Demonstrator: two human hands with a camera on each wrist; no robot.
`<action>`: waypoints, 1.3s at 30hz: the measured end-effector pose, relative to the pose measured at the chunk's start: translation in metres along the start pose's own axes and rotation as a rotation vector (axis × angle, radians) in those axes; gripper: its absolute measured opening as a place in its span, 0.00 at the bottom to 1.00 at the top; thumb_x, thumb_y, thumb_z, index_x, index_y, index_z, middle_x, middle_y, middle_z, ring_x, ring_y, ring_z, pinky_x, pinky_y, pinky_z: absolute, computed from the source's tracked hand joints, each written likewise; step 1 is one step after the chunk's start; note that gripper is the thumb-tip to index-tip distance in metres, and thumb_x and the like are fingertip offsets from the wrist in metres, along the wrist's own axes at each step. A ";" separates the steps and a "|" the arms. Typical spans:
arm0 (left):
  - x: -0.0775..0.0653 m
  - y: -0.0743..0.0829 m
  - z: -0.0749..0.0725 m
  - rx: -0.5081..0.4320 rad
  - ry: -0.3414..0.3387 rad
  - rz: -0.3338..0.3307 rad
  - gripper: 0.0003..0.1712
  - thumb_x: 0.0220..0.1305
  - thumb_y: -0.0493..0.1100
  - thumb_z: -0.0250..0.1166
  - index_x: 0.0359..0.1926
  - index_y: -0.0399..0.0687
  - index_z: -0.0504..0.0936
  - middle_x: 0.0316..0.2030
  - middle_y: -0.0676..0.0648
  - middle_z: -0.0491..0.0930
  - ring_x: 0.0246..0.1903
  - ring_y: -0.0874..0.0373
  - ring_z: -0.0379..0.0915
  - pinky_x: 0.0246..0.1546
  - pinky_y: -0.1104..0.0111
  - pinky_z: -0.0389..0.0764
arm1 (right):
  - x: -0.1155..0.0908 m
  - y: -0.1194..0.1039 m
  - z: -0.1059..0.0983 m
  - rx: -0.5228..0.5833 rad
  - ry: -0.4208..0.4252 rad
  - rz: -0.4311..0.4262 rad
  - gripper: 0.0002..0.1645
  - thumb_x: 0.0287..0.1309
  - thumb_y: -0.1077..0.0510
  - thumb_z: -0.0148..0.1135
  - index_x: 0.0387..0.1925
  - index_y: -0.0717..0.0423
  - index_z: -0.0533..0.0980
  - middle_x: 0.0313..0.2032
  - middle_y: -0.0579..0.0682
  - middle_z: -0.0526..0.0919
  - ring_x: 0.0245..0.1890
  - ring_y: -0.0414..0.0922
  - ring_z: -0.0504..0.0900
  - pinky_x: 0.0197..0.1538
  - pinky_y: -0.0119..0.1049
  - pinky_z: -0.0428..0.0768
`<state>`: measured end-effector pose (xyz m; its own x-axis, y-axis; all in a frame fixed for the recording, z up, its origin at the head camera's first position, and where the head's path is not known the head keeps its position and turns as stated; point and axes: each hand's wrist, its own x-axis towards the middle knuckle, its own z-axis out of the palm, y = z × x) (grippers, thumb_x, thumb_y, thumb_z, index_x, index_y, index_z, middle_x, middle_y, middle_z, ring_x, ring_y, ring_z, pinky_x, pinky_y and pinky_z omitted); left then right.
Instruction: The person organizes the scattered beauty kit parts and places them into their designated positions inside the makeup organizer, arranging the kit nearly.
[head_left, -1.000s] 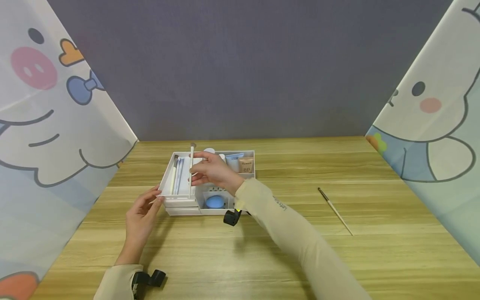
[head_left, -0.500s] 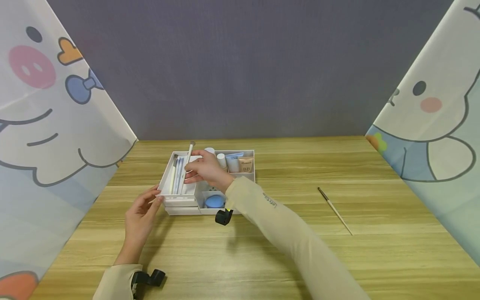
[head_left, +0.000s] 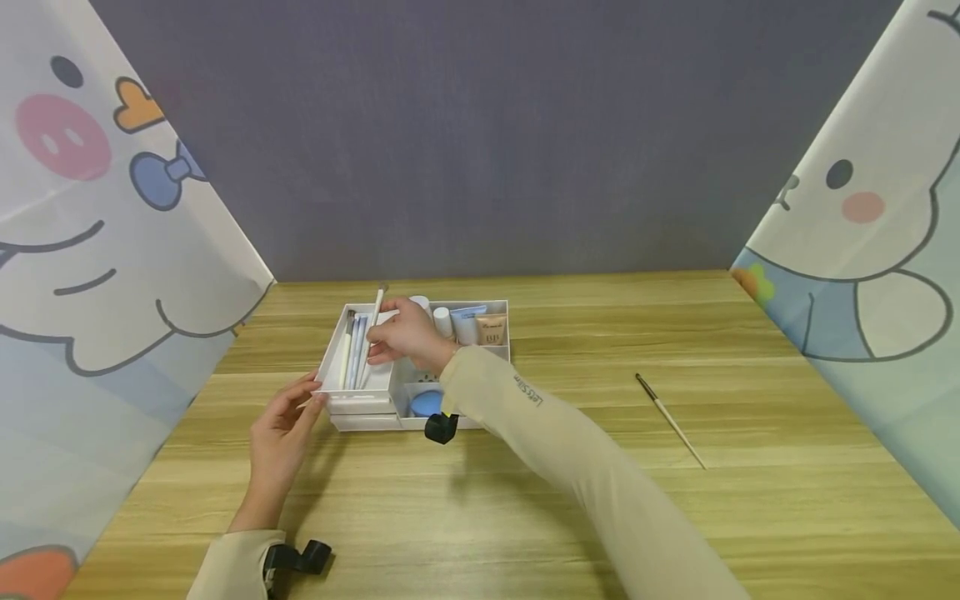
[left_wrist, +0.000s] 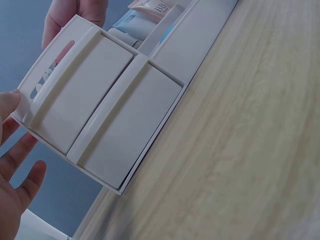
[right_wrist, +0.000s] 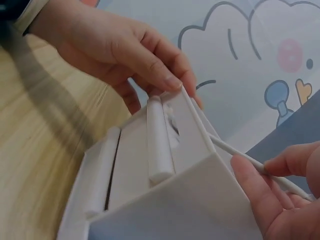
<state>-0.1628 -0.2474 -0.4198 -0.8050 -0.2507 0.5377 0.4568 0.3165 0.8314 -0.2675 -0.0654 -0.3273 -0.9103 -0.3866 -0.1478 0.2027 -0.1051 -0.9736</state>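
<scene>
At the left back of the table stands a white cosmetics organizer [head_left: 363, 408] with two drawers in its front. My left hand [head_left: 279, 437] pinches its front left corner, thumb on the front wall and fingers behind the rim in the right wrist view. Over its left compartment my right hand [head_left: 412, 333] holds a white-handled makeup brush [head_left: 378, 303] between thumb and fingers. The brush leans with its grey bristles up at the back and its handle reaching down into the compartment. Several other brushes [head_left: 351, 354] lie side by side there, just left of it.
Other compartments hold a white-capped bottle [head_left: 442, 321], a blue-and-white tube [head_left: 466, 327], a beige BB tube [head_left: 492, 330] and a round blue item [head_left: 425, 404]. One dark-tipped brush [head_left: 671, 422] lies on the table [head_left: 525, 500] at right. A grey panel [head_left: 495, 142] rises behind.
My right hand has moved slightly left with the brush, which has gone from nearly upright in view to slanted, close to the other brushes. My left hand stays at the corner.
</scene>
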 end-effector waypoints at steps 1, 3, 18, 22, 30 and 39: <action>0.000 0.000 0.000 0.004 0.000 -0.003 0.10 0.62 0.21 0.62 0.45 0.23 0.80 0.50 0.63 0.80 0.48 0.71 0.78 0.45 0.82 0.78 | 0.001 0.000 0.000 -0.017 -0.010 0.008 0.27 0.56 0.78 0.55 0.57 0.65 0.64 0.28 0.57 0.78 0.18 0.47 0.80 0.32 0.40 0.87; 0.000 0.000 -0.001 0.006 0.000 -0.005 0.10 0.62 0.22 0.62 0.46 0.23 0.80 0.50 0.63 0.80 0.48 0.70 0.78 0.45 0.82 0.78 | 0.002 -0.001 0.000 -0.037 -0.022 0.027 0.26 0.56 0.78 0.56 0.56 0.66 0.65 0.26 0.58 0.79 0.18 0.46 0.80 0.31 0.39 0.87; 0.000 -0.003 0.000 -0.006 0.002 0.000 0.10 0.62 0.21 0.63 0.45 0.22 0.80 0.51 0.60 0.81 0.50 0.69 0.78 0.45 0.81 0.78 | 0.008 -0.003 -0.005 -0.073 -0.100 0.079 0.28 0.59 0.78 0.56 0.61 0.73 0.64 0.26 0.58 0.80 0.20 0.46 0.81 0.29 0.36 0.86; -0.001 -0.002 0.000 -0.006 0.000 -0.018 0.10 0.63 0.22 0.62 0.46 0.23 0.80 0.50 0.62 0.81 0.49 0.69 0.78 0.45 0.81 0.78 | 0.007 -0.003 -0.005 -0.076 -0.103 0.075 0.28 0.59 0.78 0.57 0.62 0.72 0.65 0.25 0.57 0.80 0.20 0.46 0.82 0.28 0.35 0.86; -0.001 -0.001 0.000 -0.002 0.000 -0.024 0.10 0.63 0.22 0.62 0.46 0.23 0.80 0.50 0.63 0.80 0.49 0.70 0.78 0.45 0.81 0.78 | 0.005 0.000 -0.008 -0.065 -0.120 0.050 0.27 0.60 0.77 0.58 0.61 0.71 0.66 0.26 0.58 0.81 0.22 0.45 0.83 0.30 0.35 0.86; 0.000 -0.001 0.000 0.015 0.002 -0.025 0.10 0.63 0.23 0.63 0.46 0.24 0.80 0.51 0.62 0.80 0.47 0.71 0.78 0.45 0.82 0.77 | -0.002 0.005 -0.017 0.011 -0.188 -0.006 0.29 0.62 0.78 0.55 0.65 0.72 0.64 0.34 0.60 0.81 0.29 0.46 0.83 0.42 0.40 0.86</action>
<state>-0.1627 -0.2480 -0.4205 -0.8150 -0.2607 0.5175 0.4311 0.3239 0.8422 -0.2712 -0.0494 -0.3350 -0.8285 -0.5499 -0.1062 0.2024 -0.1171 -0.9723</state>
